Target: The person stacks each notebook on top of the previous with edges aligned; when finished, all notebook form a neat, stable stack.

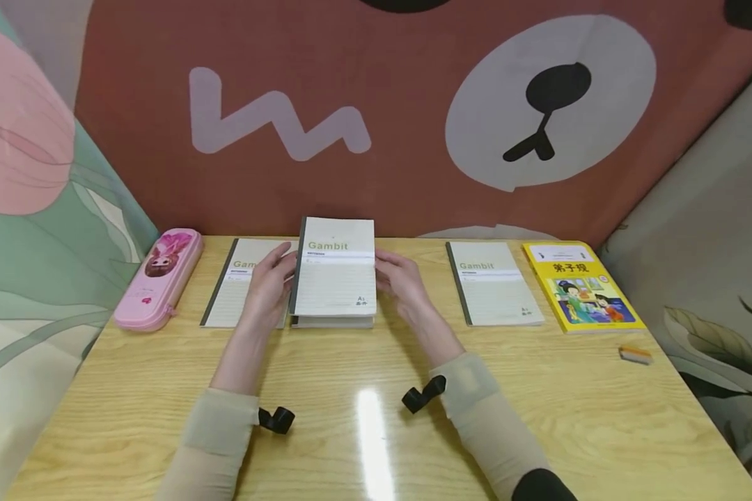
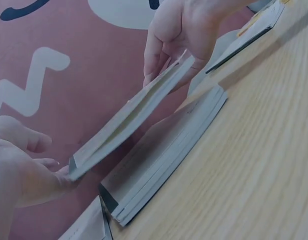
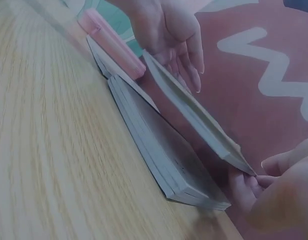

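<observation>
Near the far edge of the worktop (image 1: 326, 390), left of its middle, the lifted notebook (image 1: 335, 275) hangs just above a stack of notebooks (image 1: 332, 322), its long axis running between the near and far edges, title end toward the far edge and dark spine toward the left edge. The left hand (image 1: 268, 285) grasps its spine side and the right hand (image 1: 405, 280) pinches the opposite side. To either side, the left notebook (image 1: 224, 292) and the right notebook (image 1: 495, 292) lie with titles likewise toward the far edge.
</observation>
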### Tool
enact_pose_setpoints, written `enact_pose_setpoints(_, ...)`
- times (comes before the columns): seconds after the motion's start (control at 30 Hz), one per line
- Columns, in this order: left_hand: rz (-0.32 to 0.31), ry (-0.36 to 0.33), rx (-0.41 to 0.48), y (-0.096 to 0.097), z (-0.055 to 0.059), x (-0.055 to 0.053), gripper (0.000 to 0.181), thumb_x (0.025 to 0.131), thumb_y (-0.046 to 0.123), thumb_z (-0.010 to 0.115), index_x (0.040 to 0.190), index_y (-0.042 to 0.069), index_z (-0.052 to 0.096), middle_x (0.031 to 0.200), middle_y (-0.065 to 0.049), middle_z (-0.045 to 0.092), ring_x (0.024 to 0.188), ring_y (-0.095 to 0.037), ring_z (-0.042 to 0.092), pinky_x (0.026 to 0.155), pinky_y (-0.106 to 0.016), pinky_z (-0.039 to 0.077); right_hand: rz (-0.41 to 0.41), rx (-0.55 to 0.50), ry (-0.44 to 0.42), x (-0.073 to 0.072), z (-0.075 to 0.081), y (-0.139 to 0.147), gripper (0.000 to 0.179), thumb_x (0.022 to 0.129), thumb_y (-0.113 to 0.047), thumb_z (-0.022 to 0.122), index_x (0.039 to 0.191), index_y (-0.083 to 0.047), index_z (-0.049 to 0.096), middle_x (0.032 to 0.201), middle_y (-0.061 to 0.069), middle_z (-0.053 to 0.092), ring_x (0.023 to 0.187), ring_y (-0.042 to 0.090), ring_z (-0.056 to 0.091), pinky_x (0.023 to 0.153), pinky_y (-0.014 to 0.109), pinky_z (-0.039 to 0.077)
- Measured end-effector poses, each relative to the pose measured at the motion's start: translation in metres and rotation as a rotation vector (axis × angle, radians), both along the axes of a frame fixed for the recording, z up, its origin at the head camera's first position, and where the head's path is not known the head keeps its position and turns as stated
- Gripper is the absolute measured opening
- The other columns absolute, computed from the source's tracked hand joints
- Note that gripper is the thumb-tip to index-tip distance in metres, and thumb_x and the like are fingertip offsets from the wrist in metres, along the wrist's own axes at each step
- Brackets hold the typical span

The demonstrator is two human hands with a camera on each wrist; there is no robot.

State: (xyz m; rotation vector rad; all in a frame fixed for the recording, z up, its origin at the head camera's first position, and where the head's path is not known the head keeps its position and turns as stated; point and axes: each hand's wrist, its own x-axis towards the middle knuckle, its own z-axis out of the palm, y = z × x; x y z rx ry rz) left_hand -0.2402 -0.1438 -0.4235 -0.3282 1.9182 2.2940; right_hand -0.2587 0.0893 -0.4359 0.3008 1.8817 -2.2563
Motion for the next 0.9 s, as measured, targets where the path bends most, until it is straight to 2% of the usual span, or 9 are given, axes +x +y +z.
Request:
enact_pose_setpoints(0.17, 0.000, -0.018, -0.042, 0.001, -0.005, -0.001, 0.058, 0.110, 0.025, 0.044, 0.165, 0.019, 0.024, 0.167, -0.011, 0.034, 0.151, -0.024, 0.040, 0.129, -0.038, 0.031, 0.043, 0.023, 0.020, 0.000, -0.005, 0.002, 0.043, 0.105, -0.013, 0.057, 0.146, -0.001, 0.055, 0.145, 0.016, 0.062, 0.132, 0.032, 0.062, 0.115, 0.043, 0.050)
enact_pose_setpoints(0.3, 0.004, -0.019, -0.056, 0.001, -0.008, -0.002, 0.058, 0.110, 0.024, 0.044, 0.164, 0.016, 0.027, 0.167, -0.013, 0.034, 0.152, -0.024, 0.037, 0.130, -0.038, 0.028, 0.065, 0.077, 0.010, -0.001, -0.007, 0.003, 0.042, 0.105, -0.014, 0.057, 0.145, -0.002, 0.056, 0.144, 0.015, 0.063, 0.130, 0.030, 0.063, 0.114, 0.043, 0.051)
enact_pose_setpoints(0.6, -0.043, -0.011, -0.154, 0.002, -0.012, -0.002, 0.059, 0.109, 0.024, 0.044, 0.164, 0.012, 0.026, 0.167, -0.017, 0.031, 0.156, -0.028, 0.031, 0.132, -0.040, 0.025, 0.047, 0.156, 0.003, -0.004, -0.007, 0.002, 0.041, 0.105, -0.013, 0.057, 0.144, 0.000, 0.057, 0.139, 0.020, 0.065, 0.123, 0.029, 0.066, 0.109, 0.043, 0.055)
enact_pose_setpoints(0.9, -0.041, 0.013, -0.246, 0.004, -0.011, 0.002, 0.058, 0.109, 0.023, 0.045, 0.163, 0.010, 0.029, 0.166, -0.018, 0.033, 0.157, -0.030, 0.031, 0.132, -0.041, 0.024, 0.082, 0.232, 0.038, -0.003, -0.010, 0.001, 0.047, 0.105, -0.015, 0.057, 0.149, 0.000, 0.051, 0.147, 0.017, 0.060, 0.128, 0.032, 0.064, 0.108, 0.046, 0.055)
